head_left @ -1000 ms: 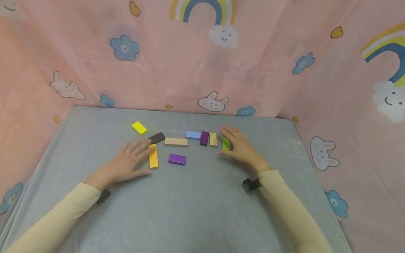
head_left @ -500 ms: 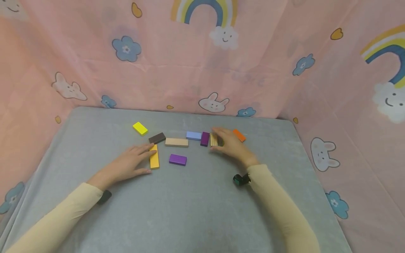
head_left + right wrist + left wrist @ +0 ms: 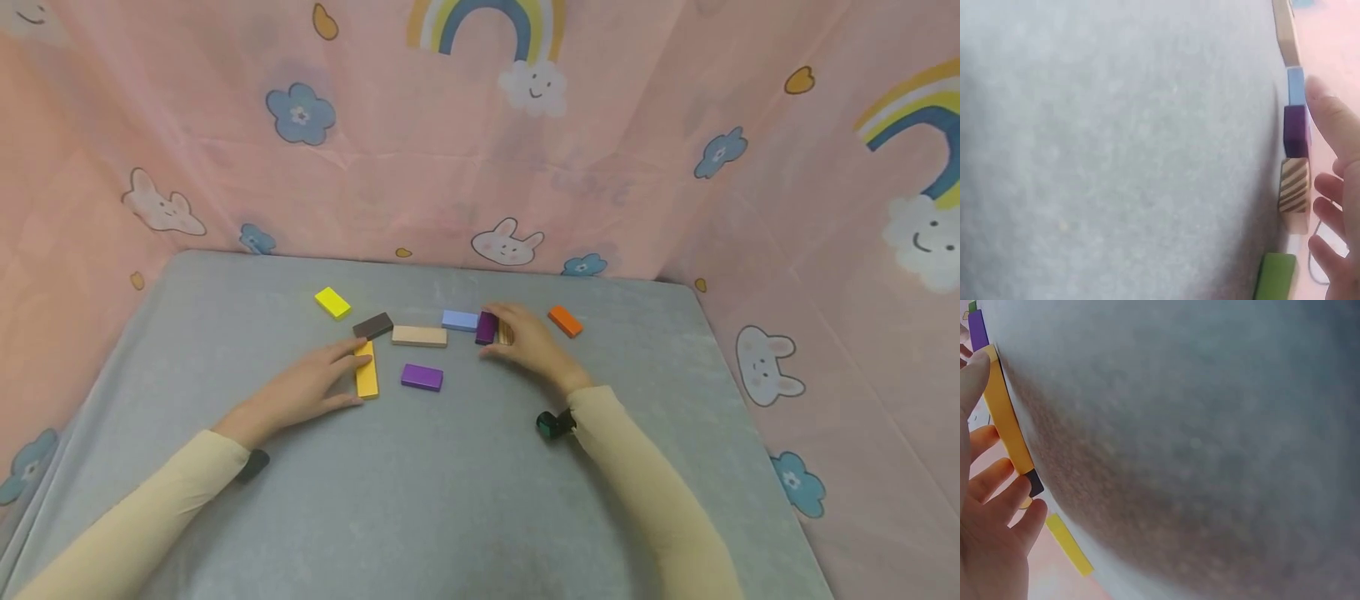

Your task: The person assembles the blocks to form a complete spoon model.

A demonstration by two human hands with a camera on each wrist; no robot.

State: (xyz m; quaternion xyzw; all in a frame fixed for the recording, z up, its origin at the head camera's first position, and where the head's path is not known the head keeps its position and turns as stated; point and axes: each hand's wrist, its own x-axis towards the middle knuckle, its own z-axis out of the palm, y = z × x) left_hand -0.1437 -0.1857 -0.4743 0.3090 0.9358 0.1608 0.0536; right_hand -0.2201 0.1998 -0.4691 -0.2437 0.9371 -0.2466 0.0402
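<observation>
My left hand (image 3: pixel 300 387) is beside the amber block (image 3: pixel 367 372), its fingers over the far half and its thumb by the near end. Whether it presses on the block is unclear. In the left wrist view the thumb overlaps one end of it. My right hand (image 3: pixel 536 342) arches over the row's right end, thumb and fingers spread around the dark purple block (image 3: pixel 486 328) and the striped wooden block (image 3: pixel 506 333). In the right wrist view its fingers look apart from the blocks. The green block (image 3: pixel 1275 275) shows there but is hidden by the hand in the head view.
A light blue block (image 3: pixel 460 320), a tan block (image 3: pixel 419 337) and a dark brown block (image 3: pixel 372 326) continue the row leftward. A violet block (image 3: pixel 422 377) lies nearer. A yellow block (image 3: pixel 332 302) and an orange block (image 3: pixel 566 322) lie farther out on the grey tabletop (image 3: pixel 420 492).
My right hand has moved left from the green block to the striped and dark purple blocks, uncovering the orange block. My left hand has drawn its fingers in slightly, and the thumb is nearer the amber block.
</observation>
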